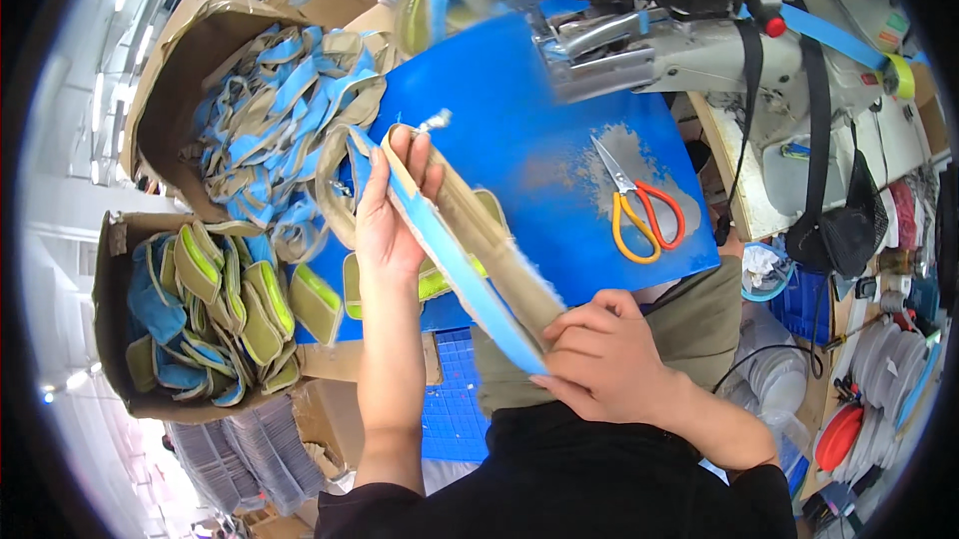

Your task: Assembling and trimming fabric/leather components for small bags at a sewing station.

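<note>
A long fabric loop, light blue on one side and beige on the other, stretches diagonally between my two hands above a blue work surface. My left hand grips its upper end, with the thumb on the near side and fingertips showing beyond the edge. At the lower end the fingers of my right hand are pinched on the loop. Scissors with one orange and one red handle lie half open on the right part of the surface. Beige and yellow-green pads lie partly hidden behind my left wrist.
A cardboard box full of blue and beige strips stands at the far left. Nearer is another box packed with beige, blue and yellow-green pads. A sewing machine overhangs the far right. Grey dust lies around the scissors.
</note>
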The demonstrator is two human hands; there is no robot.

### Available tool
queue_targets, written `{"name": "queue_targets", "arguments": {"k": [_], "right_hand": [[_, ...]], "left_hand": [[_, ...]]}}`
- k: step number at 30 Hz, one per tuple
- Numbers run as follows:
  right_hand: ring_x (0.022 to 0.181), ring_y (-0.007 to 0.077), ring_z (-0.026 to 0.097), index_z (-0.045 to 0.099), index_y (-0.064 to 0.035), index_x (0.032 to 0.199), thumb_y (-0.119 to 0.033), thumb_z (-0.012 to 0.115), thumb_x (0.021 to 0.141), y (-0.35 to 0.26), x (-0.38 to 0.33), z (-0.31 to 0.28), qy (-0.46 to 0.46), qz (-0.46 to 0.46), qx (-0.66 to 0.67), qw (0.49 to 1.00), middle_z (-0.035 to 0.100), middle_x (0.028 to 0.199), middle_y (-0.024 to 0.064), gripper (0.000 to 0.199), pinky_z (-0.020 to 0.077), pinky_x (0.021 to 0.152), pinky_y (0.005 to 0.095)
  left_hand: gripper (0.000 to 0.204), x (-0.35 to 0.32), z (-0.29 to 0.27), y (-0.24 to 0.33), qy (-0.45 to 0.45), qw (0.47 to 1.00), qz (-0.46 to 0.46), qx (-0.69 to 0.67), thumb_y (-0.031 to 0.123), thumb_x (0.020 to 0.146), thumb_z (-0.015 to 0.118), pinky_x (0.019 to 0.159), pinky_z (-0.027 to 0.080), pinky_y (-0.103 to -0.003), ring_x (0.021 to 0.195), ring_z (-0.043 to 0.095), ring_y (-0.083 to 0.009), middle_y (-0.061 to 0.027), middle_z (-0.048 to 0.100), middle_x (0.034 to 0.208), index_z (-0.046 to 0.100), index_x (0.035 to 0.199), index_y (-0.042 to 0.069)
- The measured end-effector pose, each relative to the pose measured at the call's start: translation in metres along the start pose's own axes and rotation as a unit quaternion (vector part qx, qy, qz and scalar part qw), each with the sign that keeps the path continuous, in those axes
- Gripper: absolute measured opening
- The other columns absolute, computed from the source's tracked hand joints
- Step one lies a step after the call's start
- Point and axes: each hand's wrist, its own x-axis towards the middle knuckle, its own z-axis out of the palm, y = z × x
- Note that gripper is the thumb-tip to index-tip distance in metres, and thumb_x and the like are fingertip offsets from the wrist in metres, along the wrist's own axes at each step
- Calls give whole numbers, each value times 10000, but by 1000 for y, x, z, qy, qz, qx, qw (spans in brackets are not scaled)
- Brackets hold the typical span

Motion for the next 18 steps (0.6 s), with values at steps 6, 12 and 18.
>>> {"name": "queue_targets", "arguments": {"k": [6,12,18], "right_hand": [[969,243,627,745,-100,856,-209,849,819,11,-7,-2,-16,148,49,988,693,992,49,154,399,889,424],[1162,318,599,755,-103,876,-174,841,790,14,-13,-15,35,141,-26,989,642,1324,106,141,408,943,440],[1247,324,584,780,-108,931,-218,830,817,26,-20,-14,-28,181,20,983,601,1422,161,166,413,996,448]], "left_hand": [[368,-4,9,-4,5,997,20,77,331,1081,580,936,595,-425,1210,674,-206,-45,693,1316,603,1378,115],[349,-4,-3,7,-15,983,54,173,279,1058,629,941,602,-354,1068,730,-211,-116,759,1168,677,1298,31],[507,-3,-23,-1,1,859,246,448,342,1051,633,1059,520,-436,1096,709,-239,-117,704,1323,554,1466,61]]}}
